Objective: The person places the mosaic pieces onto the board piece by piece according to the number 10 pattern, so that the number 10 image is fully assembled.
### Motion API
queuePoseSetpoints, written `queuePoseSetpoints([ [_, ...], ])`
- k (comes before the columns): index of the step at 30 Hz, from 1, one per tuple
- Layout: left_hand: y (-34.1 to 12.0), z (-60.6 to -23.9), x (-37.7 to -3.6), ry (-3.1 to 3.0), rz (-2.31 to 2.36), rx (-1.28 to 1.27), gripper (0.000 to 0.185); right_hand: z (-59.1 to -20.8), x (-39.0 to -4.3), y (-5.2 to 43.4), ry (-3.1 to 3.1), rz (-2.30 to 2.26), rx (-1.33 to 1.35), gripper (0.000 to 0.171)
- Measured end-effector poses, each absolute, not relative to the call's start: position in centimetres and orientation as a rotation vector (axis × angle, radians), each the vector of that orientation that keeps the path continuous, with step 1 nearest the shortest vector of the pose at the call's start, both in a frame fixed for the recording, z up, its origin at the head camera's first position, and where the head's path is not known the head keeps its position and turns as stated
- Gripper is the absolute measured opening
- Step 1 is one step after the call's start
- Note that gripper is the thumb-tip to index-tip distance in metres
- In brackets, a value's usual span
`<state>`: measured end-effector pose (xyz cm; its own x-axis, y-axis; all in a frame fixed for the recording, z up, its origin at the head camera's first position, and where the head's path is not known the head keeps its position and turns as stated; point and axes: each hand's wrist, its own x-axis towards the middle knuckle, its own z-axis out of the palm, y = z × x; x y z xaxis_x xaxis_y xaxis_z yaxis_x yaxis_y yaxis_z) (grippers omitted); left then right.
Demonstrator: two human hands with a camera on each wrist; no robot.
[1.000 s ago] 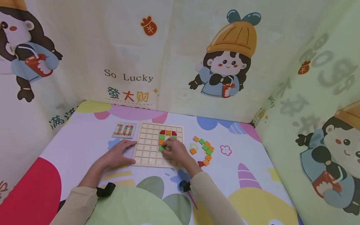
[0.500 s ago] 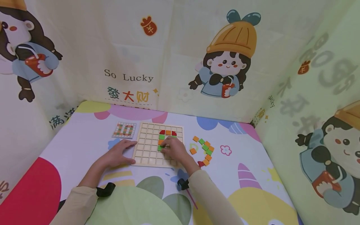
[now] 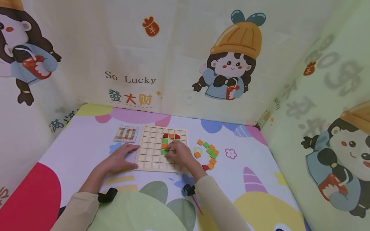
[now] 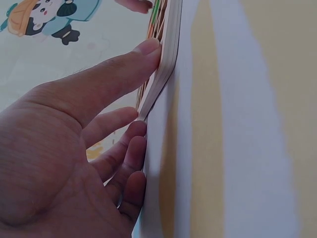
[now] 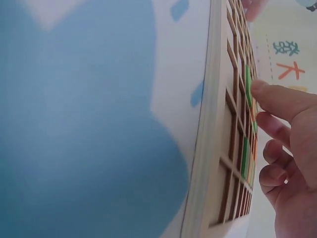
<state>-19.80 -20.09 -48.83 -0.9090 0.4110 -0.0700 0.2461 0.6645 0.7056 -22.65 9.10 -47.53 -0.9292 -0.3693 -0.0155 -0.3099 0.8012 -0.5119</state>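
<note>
The left hand [image 3: 119,158] lies flat with straight fingers bracing the left edge of the wooden grid board [image 3: 150,158], while the right hand [image 3: 180,154], fingers loosely bent, presses a green tile [image 3: 163,152] into a middle cell, likely seating it before fetching another from the loose tiles [image 3: 208,154] on the right.

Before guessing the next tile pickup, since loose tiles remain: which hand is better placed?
Probably the right hand: the loose tiles lie on its side, while the left hand rests against the board.
</note>
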Motion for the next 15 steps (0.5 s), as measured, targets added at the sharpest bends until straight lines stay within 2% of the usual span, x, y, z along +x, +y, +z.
queuePoseSetpoints([
  [15,-20.0,-48.6,-19.8,2.661,1.073,0.564,0.083,-48.0,-20.7,13.8,2.994,-0.868,-0.539,0.017],
])
